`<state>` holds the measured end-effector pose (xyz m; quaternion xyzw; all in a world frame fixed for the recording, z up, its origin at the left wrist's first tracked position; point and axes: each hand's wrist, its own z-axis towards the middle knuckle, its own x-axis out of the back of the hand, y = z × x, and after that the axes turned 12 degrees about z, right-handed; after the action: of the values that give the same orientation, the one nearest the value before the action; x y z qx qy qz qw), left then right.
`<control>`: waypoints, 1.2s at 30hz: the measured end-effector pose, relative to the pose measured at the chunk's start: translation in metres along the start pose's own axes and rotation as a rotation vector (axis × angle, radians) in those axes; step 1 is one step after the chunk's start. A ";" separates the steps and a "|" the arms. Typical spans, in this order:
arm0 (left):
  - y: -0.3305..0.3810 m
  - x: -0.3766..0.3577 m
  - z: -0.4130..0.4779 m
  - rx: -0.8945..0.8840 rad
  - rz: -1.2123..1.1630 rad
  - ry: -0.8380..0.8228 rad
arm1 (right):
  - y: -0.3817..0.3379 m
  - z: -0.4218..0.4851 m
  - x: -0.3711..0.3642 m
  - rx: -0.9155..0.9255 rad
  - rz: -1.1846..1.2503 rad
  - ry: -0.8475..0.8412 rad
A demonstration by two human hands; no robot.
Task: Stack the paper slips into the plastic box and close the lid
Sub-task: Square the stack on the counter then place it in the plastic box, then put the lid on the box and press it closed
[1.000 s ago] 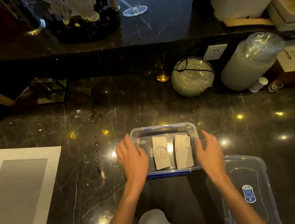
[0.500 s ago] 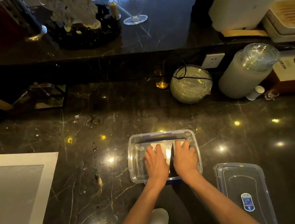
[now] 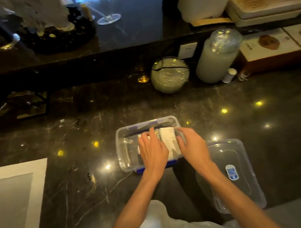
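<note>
A clear plastic box [image 3: 125, 154] with blue clips stands on the dark marble counter, and both of my hands are inside it. White paper slips [image 3: 168, 139] lie in the box in two stacks. My left hand [image 3: 153, 152] lies flat on the left stack with its fingers spread and hides most of it. My right hand [image 3: 193, 146] curls its fingers round the right edge of the right stack, against the box's right wall. The clear lid [image 3: 245, 159], with a blue label, lies flat on the counter just right of the box.
A round glass bowl [image 3: 169, 75], a tall jar [image 3: 216, 57] and a small white bottle [image 3: 228, 76] stand behind the box below a raised ledge. A grey mat with a white border [image 3: 9, 195] lies at the left. Boxes [image 3: 269, 47] sit at the far right.
My hands went from the box's outer sides into it and pressed flat on the slips. Since then my right hand has slid to the right stack's edge, uncovering that stack. The camera moved closer.
</note>
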<state>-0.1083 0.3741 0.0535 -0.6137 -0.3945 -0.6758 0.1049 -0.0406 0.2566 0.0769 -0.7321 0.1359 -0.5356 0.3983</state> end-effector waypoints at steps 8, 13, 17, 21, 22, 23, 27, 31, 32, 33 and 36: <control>0.094 -0.052 -0.107 0.010 -0.395 -0.407 | 0.154 -0.077 0.129 -0.602 0.108 0.283; 0.113 -0.101 -0.144 0.252 -0.259 -0.675 | 0.225 -0.101 0.143 -0.738 0.231 0.106; 0.123 -0.121 -0.154 0.311 -0.186 -0.676 | 0.252 -0.103 0.134 -0.784 0.442 0.016; 0.120 -0.125 -0.155 0.374 -0.219 -0.661 | 0.260 -0.108 0.129 -0.796 0.615 0.007; 0.119 -0.126 -0.154 0.390 -0.229 -0.657 | 0.259 -0.108 0.129 -0.798 0.643 0.007; 0.117 -0.126 -0.154 0.402 -0.244 -0.658 | 0.257 -0.108 0.131 -0.799 0.665 0.005; 0.109 -0.123 -0.153 0.308 -0.235 -0.660 | 0.248 -0.111 0.136 -0.858 0.805 -0.028; 0.096 -0.102 -0.140 0.086 -0.481 -0.683 | 0.241 -0.117 0.144 -0.900 1.007 -0.145; 0.092 -0.092 -0.134 0.061 -0.573 -0.671 | 0.237 -0.118 0.146 -0.920 1.110 -0.144; 0.088 -0.081 -0.127 0.063 -0.674 -0.633 | 0.230 -0.118 0.146 -0.932 1.219 -0.133; 0.070 -0.046 -0.103 0.272 -1.152 -0.451 | 0.194 -0.116 0.133 -0.911 1.497 -0.104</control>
<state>-0.1311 0.2431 0.0471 -0.4112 -0.7563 -0.4219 -0.2844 -0.0482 -0.0025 0.0381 -0.5621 0.7628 0.0066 0.3197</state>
